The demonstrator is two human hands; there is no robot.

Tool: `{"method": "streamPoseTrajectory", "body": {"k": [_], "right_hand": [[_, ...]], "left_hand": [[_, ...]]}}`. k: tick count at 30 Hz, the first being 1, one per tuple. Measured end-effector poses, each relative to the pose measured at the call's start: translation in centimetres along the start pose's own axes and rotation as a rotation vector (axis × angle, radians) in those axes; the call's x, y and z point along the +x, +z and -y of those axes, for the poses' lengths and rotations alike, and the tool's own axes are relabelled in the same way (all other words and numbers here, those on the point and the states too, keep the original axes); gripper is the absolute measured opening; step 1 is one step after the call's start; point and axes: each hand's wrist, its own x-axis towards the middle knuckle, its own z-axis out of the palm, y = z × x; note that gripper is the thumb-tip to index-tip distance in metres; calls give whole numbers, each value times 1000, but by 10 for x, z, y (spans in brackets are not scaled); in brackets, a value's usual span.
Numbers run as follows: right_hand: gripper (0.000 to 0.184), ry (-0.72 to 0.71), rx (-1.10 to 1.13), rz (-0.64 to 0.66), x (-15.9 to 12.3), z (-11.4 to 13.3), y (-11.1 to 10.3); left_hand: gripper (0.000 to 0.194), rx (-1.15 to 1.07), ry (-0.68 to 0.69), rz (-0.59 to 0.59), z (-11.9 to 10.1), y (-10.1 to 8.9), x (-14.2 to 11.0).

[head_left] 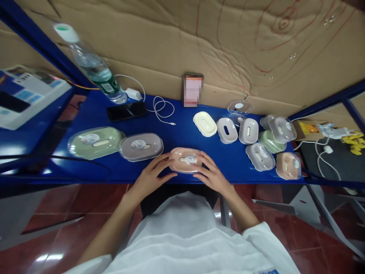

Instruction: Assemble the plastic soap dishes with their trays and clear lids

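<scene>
A pink soap box (185, 163) with a clear lid and a round label lies at the table's front edge. Around its left end are the fingers of my left hand (155, 173), with the thumb at the near side. My right hand (212, 173) grips the other end, its fingers over the lid's edge. Left of them sit a grey soap box (132, 151) and a green soap box (111, 144), both lidded and labelled. A cream oval tray (205, 124) lies beyond my right hand, beside a grey slotted insert (227, 136).
Several more soap boxes (259, 161) cluster on the right of the blue table (176, 133). Behind them a clear lid (239, 108) leans on the cardboard. A water bottle (94, 68), a black phone (127, 111) and a white cable (162, 114) are at back left.
</scene>
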Motion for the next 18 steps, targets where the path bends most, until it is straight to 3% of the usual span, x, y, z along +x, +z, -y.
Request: {"method": "streamPoseTrajectory", "body": {"k": [6, 13, 18], "right_hand": [[48, -10, -35, 32, 4, 0, -1], [53, -89, -155, 136, 4, -4, -8], [55, -60, -131, 198, 11, 1, -14]], "left_hand": [[45, -10, -69, -4, 0, 4, 3], [40, 8, -13, 4, 1, 9, -5], [39, -49, -86, 1, 2, 9, -6]]}}
